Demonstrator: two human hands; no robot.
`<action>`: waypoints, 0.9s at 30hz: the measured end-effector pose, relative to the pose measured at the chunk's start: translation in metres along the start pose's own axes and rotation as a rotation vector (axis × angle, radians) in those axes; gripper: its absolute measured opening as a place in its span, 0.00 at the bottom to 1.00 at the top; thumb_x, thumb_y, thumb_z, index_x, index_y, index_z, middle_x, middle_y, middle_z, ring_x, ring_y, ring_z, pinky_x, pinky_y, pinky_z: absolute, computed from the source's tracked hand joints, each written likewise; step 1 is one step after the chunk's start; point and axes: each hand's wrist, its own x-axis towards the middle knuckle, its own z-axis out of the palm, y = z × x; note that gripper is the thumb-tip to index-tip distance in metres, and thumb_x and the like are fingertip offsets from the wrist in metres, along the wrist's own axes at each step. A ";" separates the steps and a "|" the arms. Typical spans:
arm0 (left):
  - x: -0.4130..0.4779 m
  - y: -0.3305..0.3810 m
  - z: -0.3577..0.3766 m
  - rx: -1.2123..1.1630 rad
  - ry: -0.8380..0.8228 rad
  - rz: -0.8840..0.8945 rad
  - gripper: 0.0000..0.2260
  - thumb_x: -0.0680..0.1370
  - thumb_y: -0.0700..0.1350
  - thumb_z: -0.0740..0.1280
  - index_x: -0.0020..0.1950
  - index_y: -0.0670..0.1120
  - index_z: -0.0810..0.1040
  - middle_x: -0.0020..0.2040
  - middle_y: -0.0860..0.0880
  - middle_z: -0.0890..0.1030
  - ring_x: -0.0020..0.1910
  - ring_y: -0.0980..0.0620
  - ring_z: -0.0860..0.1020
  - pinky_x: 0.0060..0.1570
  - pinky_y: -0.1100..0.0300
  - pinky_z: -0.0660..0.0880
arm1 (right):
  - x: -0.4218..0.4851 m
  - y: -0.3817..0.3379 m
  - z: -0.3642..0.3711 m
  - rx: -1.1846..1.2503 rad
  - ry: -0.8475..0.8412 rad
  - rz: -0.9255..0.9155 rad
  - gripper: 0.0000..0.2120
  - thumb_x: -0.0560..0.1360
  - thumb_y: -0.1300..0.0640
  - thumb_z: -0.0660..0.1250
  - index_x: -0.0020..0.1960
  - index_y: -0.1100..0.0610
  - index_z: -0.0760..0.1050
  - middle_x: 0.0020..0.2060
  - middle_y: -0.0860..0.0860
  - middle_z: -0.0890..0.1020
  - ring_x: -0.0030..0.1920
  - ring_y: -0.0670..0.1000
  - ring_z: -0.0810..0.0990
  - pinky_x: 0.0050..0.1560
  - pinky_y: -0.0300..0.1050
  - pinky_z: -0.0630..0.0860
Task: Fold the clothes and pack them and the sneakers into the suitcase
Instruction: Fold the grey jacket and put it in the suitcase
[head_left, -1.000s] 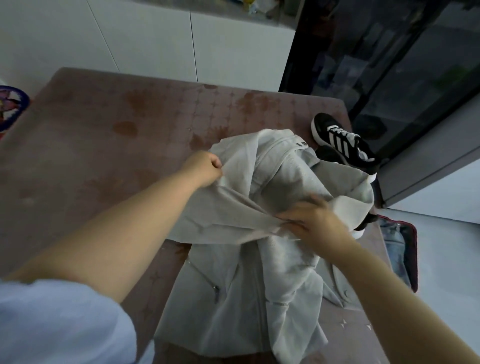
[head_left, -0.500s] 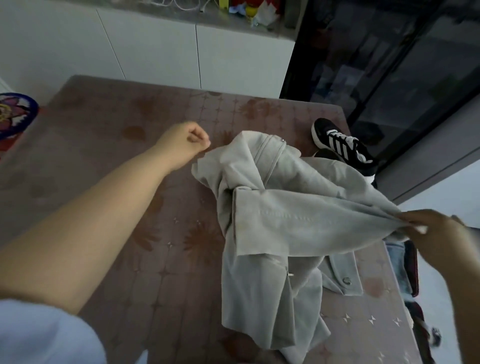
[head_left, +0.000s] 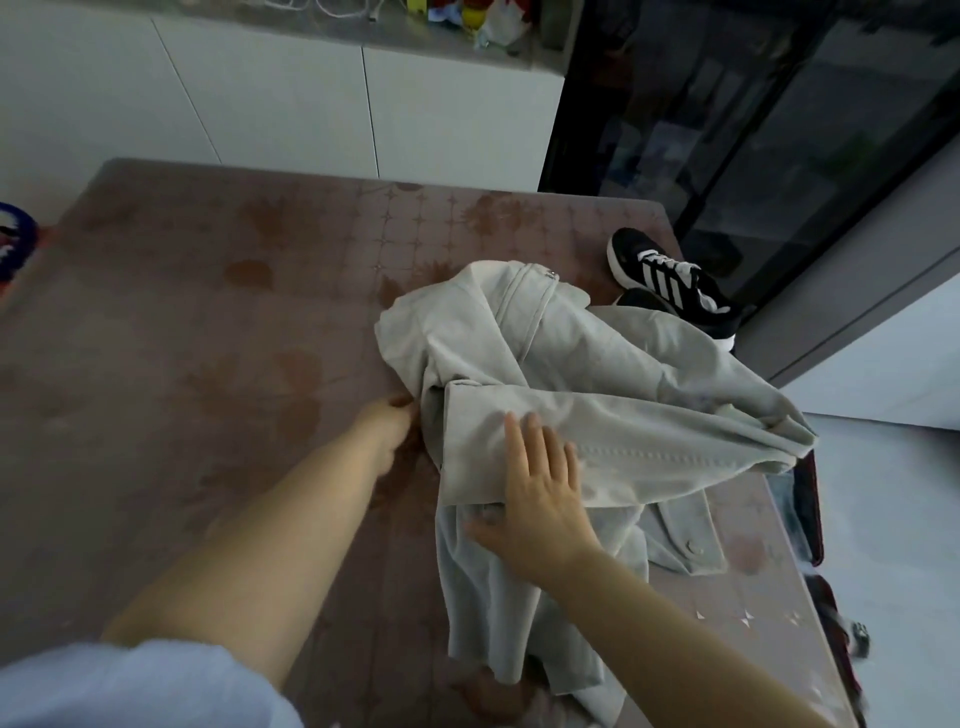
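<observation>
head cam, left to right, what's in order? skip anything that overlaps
Blue-rimmed round object at the frame edge → left hand → right hand → black sneaker with white stripes → dark red suitcase. The pale grey jacket spans from the hands towards the sneaker, so it is left out.

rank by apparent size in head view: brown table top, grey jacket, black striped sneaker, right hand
1. brown patterned table top
2. crumpled light grey fabric jacket
3. black sneaker with white stripes and right hand: look alike; hand nearer, unranked
</observation>
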 end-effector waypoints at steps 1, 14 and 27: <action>-0.003 -0.001 0.004 -0.003 0.033 0.013 0.08 0.77 0.43 0.66 0.54 0.42 0.78 0.40 0.44 0.79 0.42 0.45 0.77 0.45 0.53 0.74 | 0.002 0.004 0.007 -0.012 0.000 0.030 0.47 0.74 0.43 0.62 0.74 0.55 0.30 0.76 0.55 0.42 0.76 0.56 0.42 0.73 0.53 0.36; -0.109 0.138 -0.054 0.666 0.371 1.014 0.11 0.78 0.48 0.63 0.38 0.45 0.68 0.33 0.48 0.68 0.37 0.49 0.67 0.34 0.58 0.55 | -0.007 0.043 -0.081 0.647 0.389 0.210 0.08 0.72 0.58 0.71 0.41 0.57 0.72 0.32 0.41 0.73 0.35 0.44 0.74 0.31 0.31 0.67; -0.049 0.050 -0.163 1.520 0.426 0.505 0.17 0.75 0.38 0.65 0.64 0.45 0.71 0.62 0.44 0.67 0.62 0.44 0.65 0.57 0.55 0.64 | -0.030 -0.016 0.003 0.500 -0.299 -0.063 0.25 0.68 0.48 0.74 0.62 0.47 0.73 0.41 0.41 0.77 0.40 0.39 0.74 0.39 0.26 0.68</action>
